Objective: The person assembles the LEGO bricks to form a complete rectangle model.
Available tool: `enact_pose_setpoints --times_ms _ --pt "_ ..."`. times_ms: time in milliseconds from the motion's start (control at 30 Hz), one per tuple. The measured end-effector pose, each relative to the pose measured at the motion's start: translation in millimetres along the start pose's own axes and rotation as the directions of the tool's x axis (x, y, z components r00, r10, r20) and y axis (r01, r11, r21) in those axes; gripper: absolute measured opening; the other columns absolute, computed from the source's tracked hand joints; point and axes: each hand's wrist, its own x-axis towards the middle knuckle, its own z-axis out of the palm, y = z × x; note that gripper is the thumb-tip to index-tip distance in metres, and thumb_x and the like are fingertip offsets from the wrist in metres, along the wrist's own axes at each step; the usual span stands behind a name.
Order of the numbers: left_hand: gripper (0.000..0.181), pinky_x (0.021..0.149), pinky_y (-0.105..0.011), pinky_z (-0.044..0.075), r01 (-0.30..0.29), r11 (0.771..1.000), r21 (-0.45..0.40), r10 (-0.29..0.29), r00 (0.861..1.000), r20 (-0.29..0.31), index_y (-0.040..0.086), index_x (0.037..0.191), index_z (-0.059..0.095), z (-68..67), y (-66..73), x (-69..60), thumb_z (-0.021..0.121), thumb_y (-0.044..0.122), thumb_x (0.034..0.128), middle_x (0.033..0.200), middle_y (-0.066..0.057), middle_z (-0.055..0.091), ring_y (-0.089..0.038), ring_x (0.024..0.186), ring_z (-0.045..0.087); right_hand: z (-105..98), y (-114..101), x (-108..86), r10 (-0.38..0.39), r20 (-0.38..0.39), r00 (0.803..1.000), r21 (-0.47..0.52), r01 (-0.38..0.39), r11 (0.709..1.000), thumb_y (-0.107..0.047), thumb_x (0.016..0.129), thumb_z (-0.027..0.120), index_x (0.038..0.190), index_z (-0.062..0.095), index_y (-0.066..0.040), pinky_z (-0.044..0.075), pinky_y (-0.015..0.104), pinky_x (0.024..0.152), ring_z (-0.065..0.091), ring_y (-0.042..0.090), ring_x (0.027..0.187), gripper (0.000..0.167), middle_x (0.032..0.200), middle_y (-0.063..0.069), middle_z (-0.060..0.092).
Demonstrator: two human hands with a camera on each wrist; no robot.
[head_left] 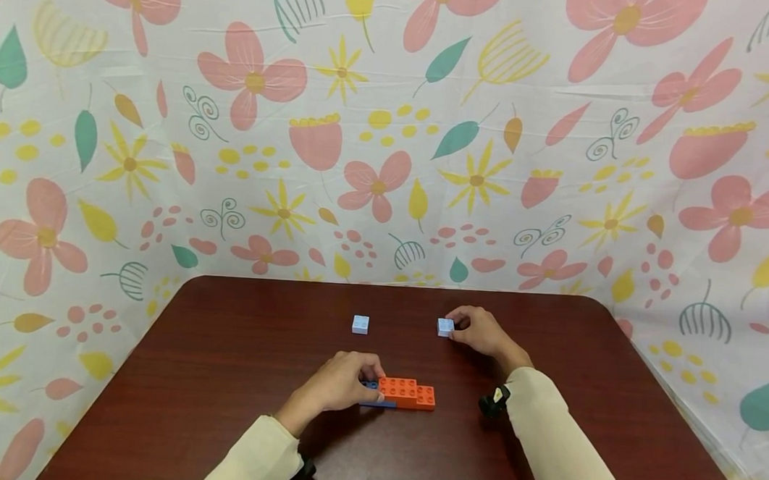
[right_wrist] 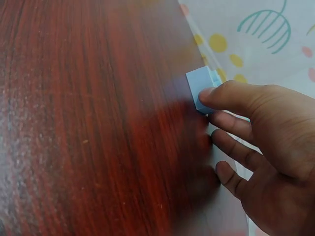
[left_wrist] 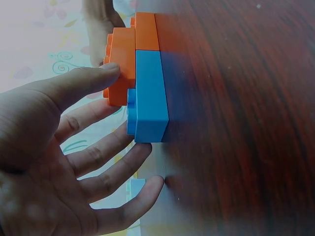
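Near the middle of the table, an orange brick (head_left: 398, 387) sits on top of a blue brick (left_wrist: 152, 98) and a lower orange brick (head_left: 425, 396), joining them into one piece. My left hand (head_left: 338, 384) holds this piece at its left end, thumb against the upper orange brick and fingers behind, partly hidden. Farther back on the right, my right hand (head_left: 482, 332) pinches a small light blue brick (head_left: 445, 327) from its right side; the right wrist view shows the thumb on its near face (right_wrist: 201, 86). A second light blue brick (head_left: 360, 325) stands on its own, left of it.
All the bricks are on a dark reddish-brown table (head_left: 235, 348) with rounded far corners. Behind it and along its sides hangs a white cloth (head_left: 390, 124) printed with flowers and leaves.
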Motion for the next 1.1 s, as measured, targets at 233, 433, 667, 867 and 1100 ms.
enact_pose_setpoints --times_ms 233,433,667,867,1100 --pt "0.017 0.076 -0.029 0.050 -0.004 1.000 -0.008 0.004 1.000 -0.003 0.026 0.098 0.072 -1.3 2.4 -0.4 0.084 0.027 0.0863 0.097 0.003 0.074 -0.004 0.081 0.058 -1 -1 -3.9 -0.008 -0.009 1.000 -0.015 0.008 1.000 -0.010 0.088 0.078 0.115 0.072 -0.004 0.050 0.033 0.076 0.061 0.022 0.087 0.028 0.104 0.014 0.070" --pt "0.017 0.075 -0.029 0.050 -0.013 1.000 -0.013 0.013 1.000 -0.003 0.024 0.098 0.072 -1.4 3.3 -1.1 0.084 0.026 0.0862 0.097 0.001 0.074 -0.005 0.080 0.058 -2 -3 -6.4 -0.007 -0.002 1.000 -0.035 0.007 0.999 -0.013 0.089 0.078 0.116 0.072 -0.006 0.051 0.035 0.079 0.061 0.022 0.089 0.029 0.105 0.012 0.070" --pt "0.018 0.075 -0.029 0.050 -0.016 1.000 -0.013 0.016 1.000 -0.004 0.024 0.097 0.072 -1.4 3.8 -2.0 0.085 0.026 0.0857 0.097 0.001 0.075 -0.005 0.080 0.059 -4 -6 -12.8 -0.024 0.016 1.000 -0.030 0.024 0.999 -0.015 0.090 0.078 0.118 0.071 -0.007 0.052 0.035 0.081 0.062 0.022 0.091 0.030 0.107 0.012 0.071" --pt "0.018 0.076 -0.029 0.050 -0.010 1.000 -0.007 0.010 1.000 -0.008 0.024 0.098 0.072 -1.0 2.8 -1.9 0.085 0.027 0.0855 0.098 0.002 0.074 -0.005 0.081 0.058 -4 -15 -23.0 -0.049 0.008 0.999 -0.022 0.049 0.999 -0.014 0.090 0.078 0.118 0.070 -0.009 0.053 0.034 0.081 0.061 0.020 0.091 0.030 0.107 0.009 0.071" --pt "0.018 0.076 -0.030 0.051 -0.014 1.000 -0.007 0.014 1.000 -0.011 0.024 0.097 0.072 -0.3 2.3 -0.4 0.085 0.027 0.0854 0.097 0.001 0.075 -0.005 0.081 0.059 -3 -26 -39.8 -0.103 -0.003 0.995 -0.039 0.103 0.994 -0.013 0.089 0.079 0.117 0.070 -0.010 0.052 0.031 0.078 0.062 0.019 0.091 0.030 0.106 0.006 0.070"
